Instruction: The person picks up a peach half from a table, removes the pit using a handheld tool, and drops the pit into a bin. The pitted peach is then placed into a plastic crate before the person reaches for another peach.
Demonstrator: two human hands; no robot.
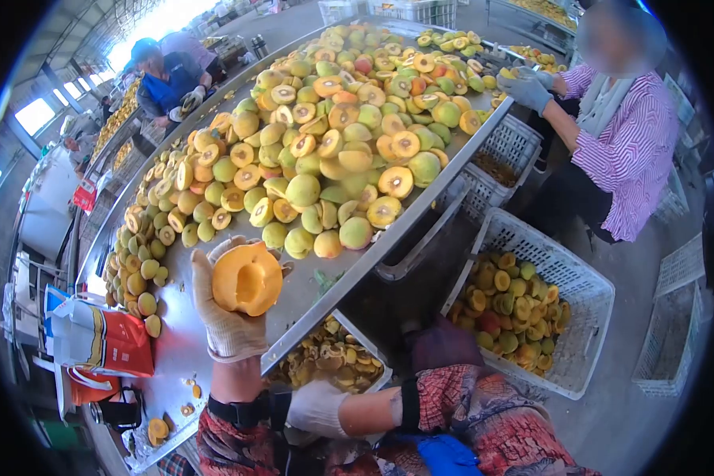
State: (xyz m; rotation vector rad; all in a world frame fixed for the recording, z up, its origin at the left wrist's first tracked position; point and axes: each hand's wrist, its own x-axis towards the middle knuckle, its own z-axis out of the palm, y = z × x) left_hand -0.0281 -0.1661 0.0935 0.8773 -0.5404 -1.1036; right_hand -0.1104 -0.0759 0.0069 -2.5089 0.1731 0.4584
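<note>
My left hand (228, 321), in a white knit glove, holds up a peach half (247, 279) with its orange cut face and pit hollow toward me. The thumb lies along its left side and the fingers are behind it. My right hand (317, 408), also gloved, is low beside my left forearm; its fingers are hidden there. Beyond the held half, a big heap of halved peaches (303, 190) covers the metal table (174, 317), many with pits showing. Below the table edge, a crate (377, 373) holds brown and yellow peach scraps.
To the right, a white plastic crate (587, 341) contains peach halves. A co-worker in a striped shirt (627, 151) handles fruit at the table's right edge; another person (166, 83) works at the far left. A red and white bag (107, 341) stands at the left.
</note>
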